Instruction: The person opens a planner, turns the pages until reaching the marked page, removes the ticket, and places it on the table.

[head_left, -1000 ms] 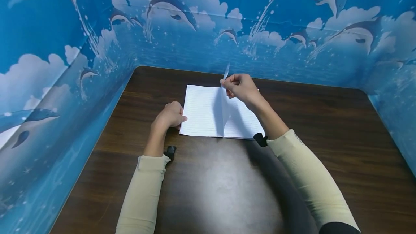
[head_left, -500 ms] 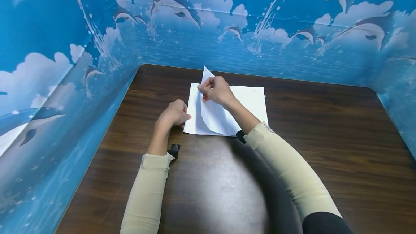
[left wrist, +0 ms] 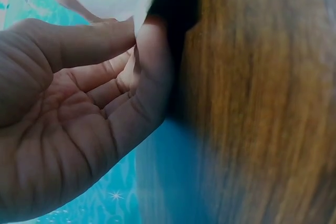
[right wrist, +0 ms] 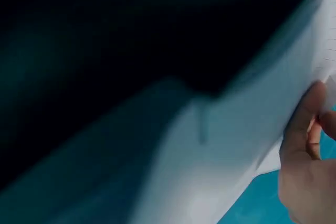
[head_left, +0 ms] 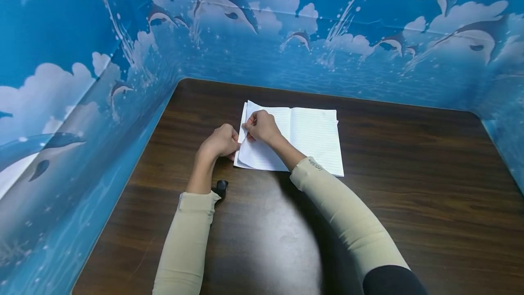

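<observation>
An open notebook (head_left: 315, 140) with ruled white pages lies on the dark wooden table. At its left edge my left hand (head_left: 221, 142) pinches the paper; in the left wrist view the thumb lies on top and the index finger (left wrist: 152, 61) underneath. My right hand (head_left: 261, 126) reaches across the left half and pinches the outer edge of a page (head_left: 262, 156), which curves over the left side. In the right wrist view this page fills much of the picture, with the thumb and fingers (right wrist: 302, 124) at its edge.
The brown table (head_left: 409, 185) extends around the notebook. A blue dolphin-print cloth (head_left: 262, 58) stands behind the table and along its sides. A black wrist mount (head_left: 221, 188) sits on the left wrist.
My right hand has carried the page from near the notebook's middle over to the left and lowered it, uncovering ruled pages on the right. The left hand keeps its hold at the left edge.
</observation>
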`<action>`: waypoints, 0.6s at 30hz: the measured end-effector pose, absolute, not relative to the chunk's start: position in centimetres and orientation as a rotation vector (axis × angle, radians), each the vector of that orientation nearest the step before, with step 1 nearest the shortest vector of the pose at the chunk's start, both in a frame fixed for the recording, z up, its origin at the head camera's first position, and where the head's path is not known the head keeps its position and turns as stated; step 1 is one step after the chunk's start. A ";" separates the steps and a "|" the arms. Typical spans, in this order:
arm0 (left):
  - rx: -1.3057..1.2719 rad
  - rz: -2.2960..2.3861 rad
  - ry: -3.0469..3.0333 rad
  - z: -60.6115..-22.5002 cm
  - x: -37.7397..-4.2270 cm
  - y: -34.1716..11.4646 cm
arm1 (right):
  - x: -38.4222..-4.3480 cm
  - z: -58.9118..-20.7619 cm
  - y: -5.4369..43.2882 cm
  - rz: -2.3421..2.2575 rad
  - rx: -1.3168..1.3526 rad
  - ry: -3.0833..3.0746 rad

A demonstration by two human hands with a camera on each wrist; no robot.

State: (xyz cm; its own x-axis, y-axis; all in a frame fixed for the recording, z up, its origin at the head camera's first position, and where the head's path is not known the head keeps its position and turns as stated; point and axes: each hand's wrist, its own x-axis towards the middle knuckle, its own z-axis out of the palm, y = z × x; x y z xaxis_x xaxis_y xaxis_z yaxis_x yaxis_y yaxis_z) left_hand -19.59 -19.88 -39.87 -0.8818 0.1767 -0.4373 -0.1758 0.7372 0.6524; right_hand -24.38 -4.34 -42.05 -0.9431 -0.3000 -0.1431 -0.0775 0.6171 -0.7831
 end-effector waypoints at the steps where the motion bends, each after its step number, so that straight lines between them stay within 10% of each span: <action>1: 0.011 0.993 2.458 -39.9 -19.6 -19.9 | -24.4 -42.1 -4.4 -1.227 -0.305 2.582; 18: 0.017 0.995 2.413 -39.4 -19.5 -19.9 | -23.7 -40.2 -3.5 -0.936 -0.446 2.547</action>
State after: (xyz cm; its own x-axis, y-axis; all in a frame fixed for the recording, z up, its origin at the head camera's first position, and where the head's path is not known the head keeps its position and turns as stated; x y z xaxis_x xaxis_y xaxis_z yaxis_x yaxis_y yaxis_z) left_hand -19.46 -19.88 -39.45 -0.8618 0.2045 -0.4642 -0.1820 0.7295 0.6593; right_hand -23.66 -3.46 -40.23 -0.8735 -0.4194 -0.2472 -0.1593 0.7262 -0.6688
